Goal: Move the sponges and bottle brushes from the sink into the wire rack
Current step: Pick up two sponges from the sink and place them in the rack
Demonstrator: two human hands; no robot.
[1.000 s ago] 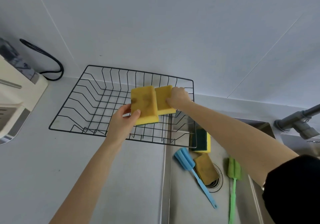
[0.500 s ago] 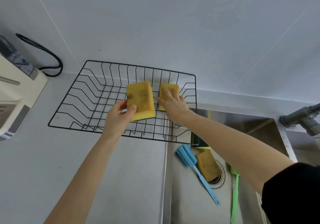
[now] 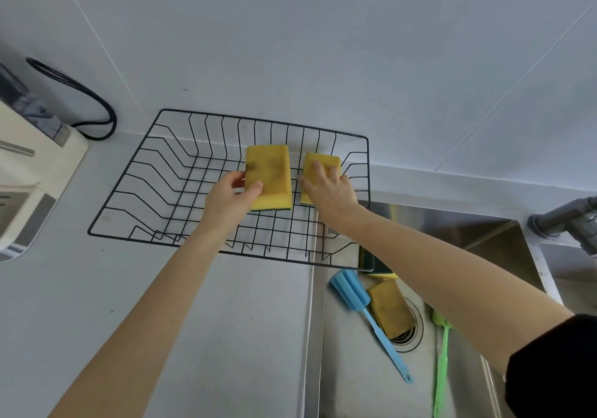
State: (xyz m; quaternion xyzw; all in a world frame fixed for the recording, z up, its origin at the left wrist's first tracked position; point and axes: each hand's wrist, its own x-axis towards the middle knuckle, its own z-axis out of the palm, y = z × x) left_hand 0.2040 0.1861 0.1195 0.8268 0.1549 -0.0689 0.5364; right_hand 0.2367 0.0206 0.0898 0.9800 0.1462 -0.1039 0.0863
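Two yellow sponges lie side by side low inside the black wire rack. My left hand grips the left sponge at its near left corner, thumb on top. My right hand lies flat over the right sponge, fingers spread on it. In the steel sink rest a brown-stained sponge over the drain, a green-and-yellow sponge partly under the rack's corner, a blue bottle brush and a green bottle brush, partly hidden by my right arm.
The rack's right end overhangs the sink's left edge. A cream appliance with a black cable stands at the left. A grey tap juts in at the right. Grey counter spreads in front of the rack.
Both hands have lowered the two yellow sponges deeper into the rack and apart from each other. My right hand has flattened on top of its sponge.
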